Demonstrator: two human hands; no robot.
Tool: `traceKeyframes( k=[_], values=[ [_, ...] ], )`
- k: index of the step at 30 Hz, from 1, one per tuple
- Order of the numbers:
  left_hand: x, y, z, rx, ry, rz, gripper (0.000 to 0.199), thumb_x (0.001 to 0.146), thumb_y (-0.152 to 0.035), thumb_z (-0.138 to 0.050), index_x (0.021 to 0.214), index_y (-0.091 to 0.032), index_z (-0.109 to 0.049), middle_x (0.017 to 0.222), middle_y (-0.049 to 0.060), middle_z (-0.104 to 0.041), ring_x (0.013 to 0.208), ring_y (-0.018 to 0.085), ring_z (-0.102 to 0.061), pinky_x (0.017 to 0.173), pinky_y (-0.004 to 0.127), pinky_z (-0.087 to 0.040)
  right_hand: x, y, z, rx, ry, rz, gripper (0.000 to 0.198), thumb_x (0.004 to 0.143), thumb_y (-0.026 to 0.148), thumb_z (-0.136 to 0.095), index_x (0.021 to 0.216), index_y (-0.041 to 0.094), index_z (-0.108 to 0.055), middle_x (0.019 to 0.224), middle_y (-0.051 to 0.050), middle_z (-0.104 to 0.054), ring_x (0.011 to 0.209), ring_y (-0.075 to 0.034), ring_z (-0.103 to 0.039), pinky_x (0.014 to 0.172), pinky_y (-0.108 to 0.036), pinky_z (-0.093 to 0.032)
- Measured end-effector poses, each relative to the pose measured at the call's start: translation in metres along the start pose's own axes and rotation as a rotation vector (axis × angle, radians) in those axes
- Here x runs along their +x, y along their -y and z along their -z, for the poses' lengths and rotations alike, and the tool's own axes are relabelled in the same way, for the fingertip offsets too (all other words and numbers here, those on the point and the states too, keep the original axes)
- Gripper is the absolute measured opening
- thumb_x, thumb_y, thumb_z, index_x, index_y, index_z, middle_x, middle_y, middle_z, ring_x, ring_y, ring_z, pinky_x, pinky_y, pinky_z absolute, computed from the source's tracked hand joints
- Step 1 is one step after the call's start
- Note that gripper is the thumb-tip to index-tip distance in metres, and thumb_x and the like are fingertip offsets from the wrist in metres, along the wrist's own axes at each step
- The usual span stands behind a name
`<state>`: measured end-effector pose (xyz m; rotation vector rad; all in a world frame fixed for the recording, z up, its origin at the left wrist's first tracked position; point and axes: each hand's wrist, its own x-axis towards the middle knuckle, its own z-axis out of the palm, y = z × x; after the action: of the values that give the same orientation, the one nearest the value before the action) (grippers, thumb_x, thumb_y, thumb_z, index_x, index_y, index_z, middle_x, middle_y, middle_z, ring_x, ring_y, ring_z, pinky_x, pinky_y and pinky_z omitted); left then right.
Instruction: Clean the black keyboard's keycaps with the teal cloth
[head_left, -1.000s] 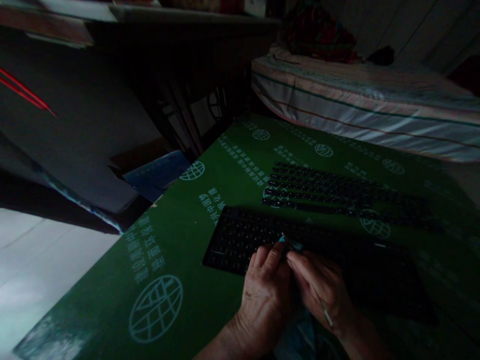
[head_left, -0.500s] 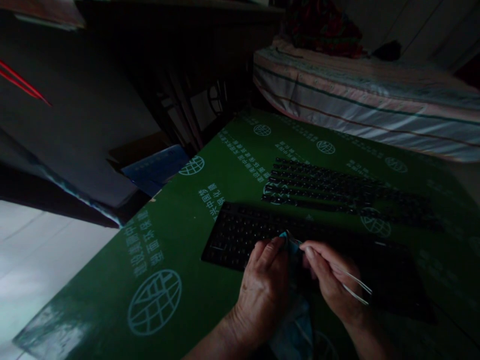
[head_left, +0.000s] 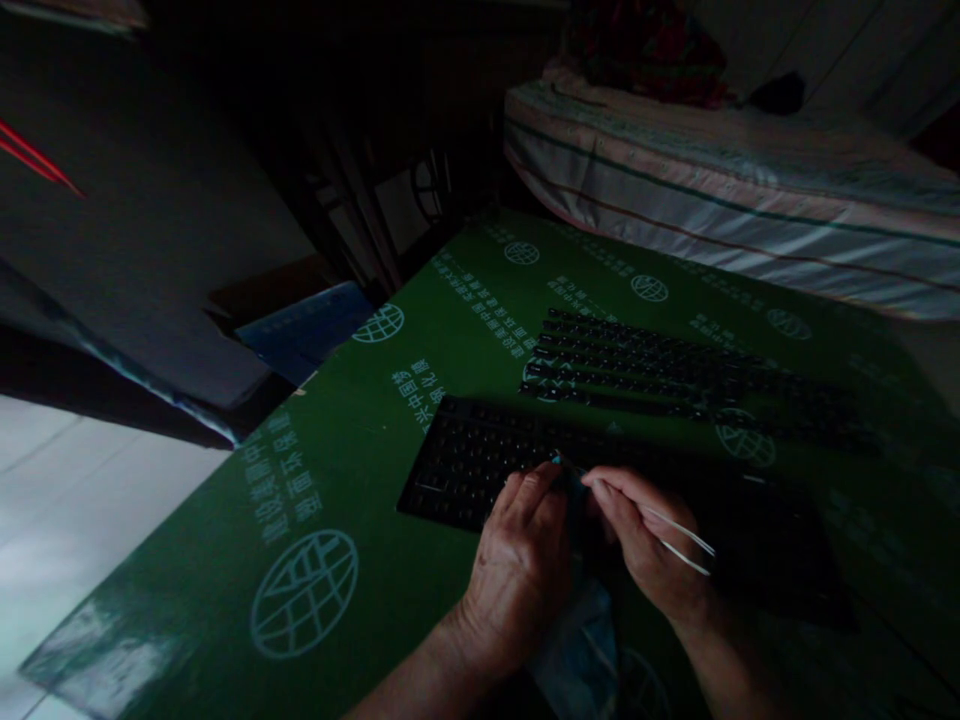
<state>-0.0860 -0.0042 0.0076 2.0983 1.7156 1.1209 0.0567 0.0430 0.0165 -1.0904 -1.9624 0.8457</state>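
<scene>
My left hand is closed on a blue cloth, its fingers bunched over the near side of a black keyboard. The cloth hangs down from the fingers toward the table's near edge. In a pinch, my right hand grips a thin tool with two pale prongs, their far ends sticking out apart past the hand. The tool's front tip meets the cloth beside my left fingertips; what lies between the fingers there is too dark to make out. Beyond the keyboard, rows of loose black keycaps lie on the green tabletop.
A bed with a striped sheet stands behind the table. To the left, a blue box or folder sits low beside the table edge. A thin red item shows at the far left. The room is dim.
Both hands, the cloth and the tool have shifted slightly left along the keyboard. The whole view has also moved a little. Both grips stay closed.
</scene>
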Motion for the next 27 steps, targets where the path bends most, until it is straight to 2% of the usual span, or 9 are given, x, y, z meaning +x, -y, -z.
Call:
traceKeyframes(
  k=[4,7,11,15,19,23,27],
  values=[
    [0.001,0.002,0.000,0.011,0.004,-0.024,0.022,0.081,-0.001,-0.038,0.086,-0.013,-0.056,0.104,0.011,-0.059,0.088,0.020,-0.055,0.081,0.041,-0.052,-0.003,0.001,-0.005,-0.086,-0.010,0.204,0.016,0.089,0.015,-0.046,0.095,0.017,-0.061,0.072,-0.002,-0.067,0.066,-0.013,-0.065,0.064,-0.021,-0.053],
    [0.000,0.003,0.001,-0.005,-0.026,-0.047,0.021,0.083,-0.002,-0.039,0.087,-0.013,-0.056,0.102,0.011,-0.060,0.090,0.020,-0.056,0.082,0.040,-0.052,-0.006,0.000,-0.010,-0.200,-0.016,0.333,0.016,0.088,0.011,-0.046,0.096,0.017,-0.059,0.073,-0.004,-0.067,0.067,-0.014,-0.065,0.066,-0.024,-0.053],
    [0.000,0.003,0.001,-0.032,-0.052,-0.043,0.020,0.084,-0.004,-0.040,0.092,-0.012,-0.057,0.104,0.011,-0.060,0.091,0.020,-0.057,0.083,0.038,-0.051,-0.009,-0.002,-0.013,-0.324,-0.020,0.388,0.017,0.087,0.009,-0.046,0.097,0.016,-0.059,0.072,-0.006,-0.067,0.064,-0.015,-0.065,0.064,-0.026,-0.053],
    [-0.001,0.002,0.002,-0.038,-0.053,-0.027,0.019,0.085,-0.005,-0.041,0.090,-0.013,-0.057,0.106,0.010,-0.060,0.093,0.019,-0.056,0.084,0.035,-0.051,-0.011,-0.004,-0.013,-0.349,-0.045,0.401,0.018,0.086,0.008,-0.049,0.099,0.014,-0.059,0.071,-0.006,-0.067,0.065,-0.016,-0.065,0.064,-0.027,-0.053],
    [-0.001,0.001,0.003,0.031,-0.022,0.016,0.018,0.082,-0.006,-0.042,0.085,-0.015,-0.057,0.107,0.011,-0.059,0.093,0.022,-0.054,0.081,0.040,-0.050,-0.010,0.000,-0.011,-0.273,-0.077,0.321,0.016,0.087,0.011,-0.048,0.096,0.016,-0.061,0.074,-0.006,-0.068,0.066,-0.015,-0.066,0.066,-0.025,-0.053],
    [0.001,-0.003,0.006,0.088,0.013,0.075,0.011,0.077,-0.014,-0.051,0.085,-0.015,-0.058,0.108,0.011,-0.058,0.092,0.026,-0.053,0.078,0.046,-0.048,-0.008,0.004,-0.005,-0.109,-0.131,0.099,0.016,0.089,0.017,-0.046,0.092,0.017,-0.062,0.073,-0.004,-0.068,0.062,-0.012,-0.063,0.061,-0.021,-0.052],
    [0.005,-0.006,0.007,0.109,0.008,0.117,0.009,0.080,-0.023,-0.053,0.081,-0.015,-0.057,0.100,0.010,-0.060,0.086,0.024,-0.053,0.075,0.043,-0.046,-0.009,0.002,-0.001,0.003,-0.139,-0.077,0.018,0.090,0.024,-0.046,0.089,0.018,-0.064,0.065,0.000,-0.062,0.055,-0.010,-0.057,0.054,-0.019,-0.049]
  ],
)
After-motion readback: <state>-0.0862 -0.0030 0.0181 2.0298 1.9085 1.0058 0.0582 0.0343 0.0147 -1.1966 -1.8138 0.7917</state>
